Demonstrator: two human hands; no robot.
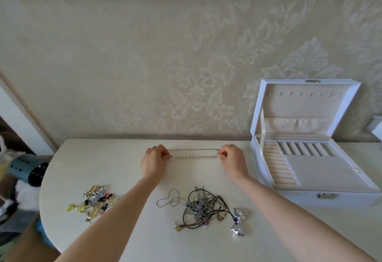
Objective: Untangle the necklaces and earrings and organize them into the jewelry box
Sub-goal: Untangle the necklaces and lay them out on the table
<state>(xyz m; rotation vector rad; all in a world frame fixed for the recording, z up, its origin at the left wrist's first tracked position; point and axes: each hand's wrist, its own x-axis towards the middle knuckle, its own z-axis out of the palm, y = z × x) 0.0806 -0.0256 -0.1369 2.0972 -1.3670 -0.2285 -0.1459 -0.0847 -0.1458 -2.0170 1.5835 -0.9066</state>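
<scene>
- Your left hand (154, 161): fingers curled, pinching the left end of a silver beaded necklace (194, 156) at the far middle of the pale rounded desk (115, 164).
- Your right hand (233, 161): fingers curled, pinching the right end of the same necklace, so that it runs straight between both hands, low over the desk.
- Thin plain silver strand (194, 149): runs just behind the beaded strand, hand to hand; whether it is a separate piece cannot be told.
- Tangled heap of silver chains and black cords (203, 208): on the desk between your forearms, nearer you than the stretched necklace.
- Crinkled silver bow ornament (238, 223): at the right edge of that heap.
- Pile of small mixed-colour earrings (96, 201): on the desk left of your left forearm.
- White jewelry box with cream lining (355, 198): open at the right of the desk, lid upright, just right of your right hand; the compartments in view hold nothing.
</scene>
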